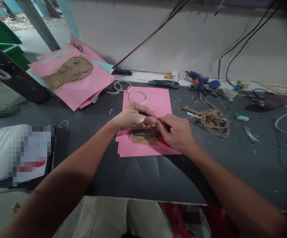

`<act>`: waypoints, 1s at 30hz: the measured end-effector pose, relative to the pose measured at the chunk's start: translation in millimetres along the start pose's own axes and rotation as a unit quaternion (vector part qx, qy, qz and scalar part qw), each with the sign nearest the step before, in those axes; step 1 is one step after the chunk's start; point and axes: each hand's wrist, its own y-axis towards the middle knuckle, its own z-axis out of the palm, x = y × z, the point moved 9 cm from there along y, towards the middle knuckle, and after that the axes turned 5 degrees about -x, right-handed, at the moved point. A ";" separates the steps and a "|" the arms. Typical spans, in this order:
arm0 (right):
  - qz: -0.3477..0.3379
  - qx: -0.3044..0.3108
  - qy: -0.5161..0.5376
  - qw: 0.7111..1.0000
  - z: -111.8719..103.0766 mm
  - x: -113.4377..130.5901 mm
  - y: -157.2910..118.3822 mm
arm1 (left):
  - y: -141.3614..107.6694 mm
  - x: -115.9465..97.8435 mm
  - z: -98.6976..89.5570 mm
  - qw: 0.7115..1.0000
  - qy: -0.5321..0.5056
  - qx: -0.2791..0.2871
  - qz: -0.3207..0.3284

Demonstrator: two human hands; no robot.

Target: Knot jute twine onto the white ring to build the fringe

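Note:
Pink paper sheets (155, 99) lie at the middle of the dark table, with rows of brown twine (144, 139) on them. My left hand (135, 117), wrapped in a pale covering over the palm, is closed above the twine. Its fingertips meet those of my right hand (174, 130), which is also closed; what they pinch is too small to make out. Scissors with a red handle (165, 142) are under my right hand, their dark blades pointing left across the twine. Two of the white rings (137, 97) overlap behind my left hand, and another lies on the paper.
A twine bundle (214, 120) lies to the right. Behind are a blue cutter (165, 84) and a blue glue gun (199, 79). Pink sheets with a twine shape (74, 71), a black cylinder (17, 74) and a tablet (33, 155) are at the left.

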 end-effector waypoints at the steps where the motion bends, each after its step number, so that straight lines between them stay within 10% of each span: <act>1: 0.001 0.001 -0.003 1.000 0.3 0.0 0.0 | 0.3 -0.1 0.0 1.000 0.003 -0.002 0.002; 30: 0.090 -0.003 0.076 0.993 7.1 -14.7 -4.7 | 4.1 1.6 -24.6 0.982 -0.087 -0.158 0.046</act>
